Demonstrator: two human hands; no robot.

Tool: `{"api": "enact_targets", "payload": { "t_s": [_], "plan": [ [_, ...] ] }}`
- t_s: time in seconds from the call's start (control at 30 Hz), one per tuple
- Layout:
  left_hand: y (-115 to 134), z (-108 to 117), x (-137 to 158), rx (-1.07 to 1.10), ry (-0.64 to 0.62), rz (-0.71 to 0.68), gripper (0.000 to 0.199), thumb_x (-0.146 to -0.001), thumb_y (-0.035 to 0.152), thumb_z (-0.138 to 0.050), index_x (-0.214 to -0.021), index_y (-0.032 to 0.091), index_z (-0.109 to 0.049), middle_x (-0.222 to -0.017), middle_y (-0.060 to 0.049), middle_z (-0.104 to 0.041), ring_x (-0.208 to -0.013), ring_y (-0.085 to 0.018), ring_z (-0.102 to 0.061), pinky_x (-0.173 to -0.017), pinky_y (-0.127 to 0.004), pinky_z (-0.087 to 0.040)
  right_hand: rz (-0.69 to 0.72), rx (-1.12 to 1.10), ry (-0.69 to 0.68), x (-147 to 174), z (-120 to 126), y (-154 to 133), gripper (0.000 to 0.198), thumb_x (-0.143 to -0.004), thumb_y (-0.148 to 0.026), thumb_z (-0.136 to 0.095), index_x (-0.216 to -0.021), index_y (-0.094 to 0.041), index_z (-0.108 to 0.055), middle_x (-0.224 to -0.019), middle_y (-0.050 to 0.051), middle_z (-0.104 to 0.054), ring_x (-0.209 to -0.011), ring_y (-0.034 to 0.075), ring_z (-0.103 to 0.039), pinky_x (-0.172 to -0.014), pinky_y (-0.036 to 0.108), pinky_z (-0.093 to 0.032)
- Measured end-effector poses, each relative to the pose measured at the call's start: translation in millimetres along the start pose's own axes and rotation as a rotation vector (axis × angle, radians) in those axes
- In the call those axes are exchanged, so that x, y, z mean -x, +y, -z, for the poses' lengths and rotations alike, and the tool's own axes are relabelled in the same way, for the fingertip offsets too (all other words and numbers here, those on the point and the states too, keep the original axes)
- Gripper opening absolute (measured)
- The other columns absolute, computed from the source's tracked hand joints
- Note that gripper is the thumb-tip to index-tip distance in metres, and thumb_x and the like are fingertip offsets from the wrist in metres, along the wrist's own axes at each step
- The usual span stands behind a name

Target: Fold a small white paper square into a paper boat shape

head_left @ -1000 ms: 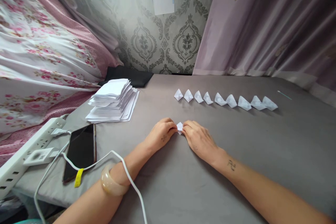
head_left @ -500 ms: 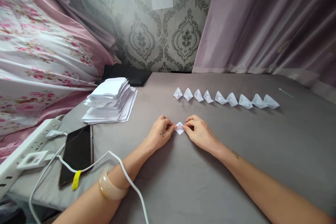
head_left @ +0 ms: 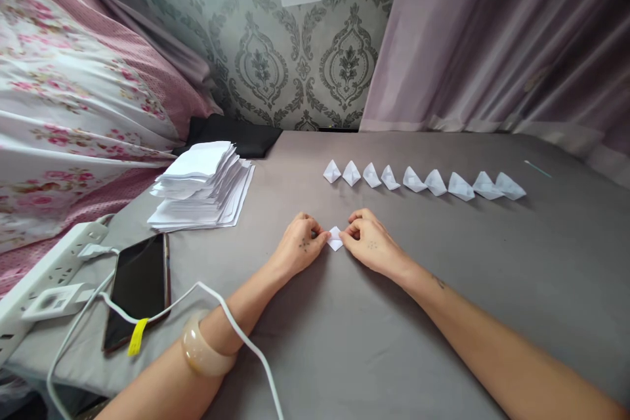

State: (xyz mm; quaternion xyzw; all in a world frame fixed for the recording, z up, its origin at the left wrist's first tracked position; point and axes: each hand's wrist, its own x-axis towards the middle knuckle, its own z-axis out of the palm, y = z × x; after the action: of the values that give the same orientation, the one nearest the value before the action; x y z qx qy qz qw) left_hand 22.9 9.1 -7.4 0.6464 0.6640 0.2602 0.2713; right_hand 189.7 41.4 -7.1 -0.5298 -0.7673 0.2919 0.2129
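Observation:
Between my two hands is a small piece of folded white paper [head_left: 335,240], shaped like a diamond with a crease across its middle. My left hand [head_left: 301,243] pinches its left corner between thumb and fingers. On the opposite corner, my right hand [head_left: 370,241] has the same kind of pinch. Both hands rest low over the grey cloth [head_left: 364,341]. Beyond them stands a row of several folded white paper boats [head_left: 413,179], running off to the right.
At the left is a stack of white paper sheets [head_left: 197,187]. Nearer lie a phone [head_left: 140,289] and a power strip [head_left: 54,275]. A white cable [head_left: 231,318] loops across my left forearm, above a bangle [head_left: 204,348]. A thin stick [head_left: 537,168] lies far right.
My view has tilted and shifted slightly. Both hands keep their pinch on the folded paper, with hardly any movement. The row of boats and the stack stay as they were.

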Motion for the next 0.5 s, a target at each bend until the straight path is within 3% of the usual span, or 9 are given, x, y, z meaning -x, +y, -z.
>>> {"api": "enact_targets", "payload": {
  "t_s": [0.17, 0.33, 0.5],
  "plan": [
    [1.1, 0.0, -0.8, -0.042, -0.022, 0.027, 0.017, -0.078, 0.033, -0.056, -0.073, 0.017, -0.059, -0.088, -0.005, -0.053, -0.077, -0.017, -0.053, -0.069, -0.029, -0.04, -0.038, 0.03, -0.06, -2.4, 5.5, -5.0, 0.024, -0.077, -0.026, -0.056, -0.054, -0.017, -0.054, -0.104, 0.007, -0.052, -0.077, 0.013, -0.057, -0.076, 0.027, -0.043],
    [0.8, -3.0, -0.1, -0.041, -0.003, -0.016, 0.013, -0.08, 0.028, -0.055, -0.086, 0.018, -0.06, -0.094, -0.007, -0.049, -0.086, -0.019, -0.051, -0.077, -0.033, -0.042, -0.033, 0.05, -0.053, -2.7, 7.6, -2.0, 0.013, -0.078, -0.03, -0.058, -0.074, -0.018, -0.055, -0.093, 0.004, -0.051, -0.074, 0.013, -0.055, -0.071, 0.026, -0.042],
    [-5.8, -6.3, 1.7, 0.02, 0.009, -0.109, 0.01, -0.081, 0.024, -0.053, -0.081, 0.017, -0.06, -0.096, -0.007, -0.051, -0.089, -0.019, -0.05, -0.08, -0.033, -0.042, 0.036, 0.039, -0.063, -1.5, 4.4, 4.5, 0.013, -0.081, -0.029, -0.055, -0.09, -0.02, -0.058, -0.101, 0.005, -0.052, -0.075, 0.012, -0.054, -0.07, 0.026, -0.041]
  ]
}}
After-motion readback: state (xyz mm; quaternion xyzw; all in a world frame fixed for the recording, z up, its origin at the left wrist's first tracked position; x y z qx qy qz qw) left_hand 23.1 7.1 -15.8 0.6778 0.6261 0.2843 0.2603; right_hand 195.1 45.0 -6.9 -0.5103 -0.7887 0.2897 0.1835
